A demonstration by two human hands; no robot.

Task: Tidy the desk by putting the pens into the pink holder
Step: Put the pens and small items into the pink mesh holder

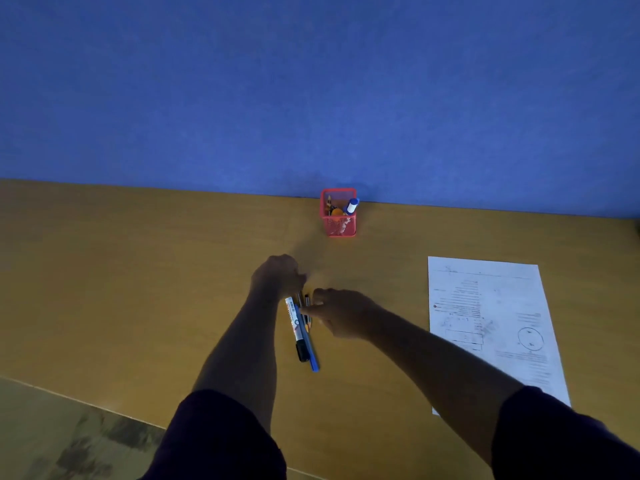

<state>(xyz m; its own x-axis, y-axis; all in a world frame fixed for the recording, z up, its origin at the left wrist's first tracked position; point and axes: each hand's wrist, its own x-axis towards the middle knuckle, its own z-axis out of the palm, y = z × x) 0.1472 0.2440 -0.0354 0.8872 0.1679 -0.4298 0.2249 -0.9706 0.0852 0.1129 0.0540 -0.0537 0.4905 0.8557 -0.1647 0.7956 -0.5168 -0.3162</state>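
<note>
A pink mesh holder (338,227) stands at the back of the desk against the blue wall, with a blue-capped marker and several other items in it. On the desk in front of me lies a bundle of pens: a white marker with a black cap (295,328), a blue pen (310,351) and thin dark pens (307,304). My left hand (277,275) is curled into a fist right at the pens' far ends; whether it grips them is hidden. My right hand (344,315) pinches the bundle from the right with its fingertips.
A printed sheet of paper (491,323) lies on the wooden desk (138,271) to the right. The desk's front edge runs diagonally at the lower left, with floor beyond it. The blue wall closes off the back.
</note>
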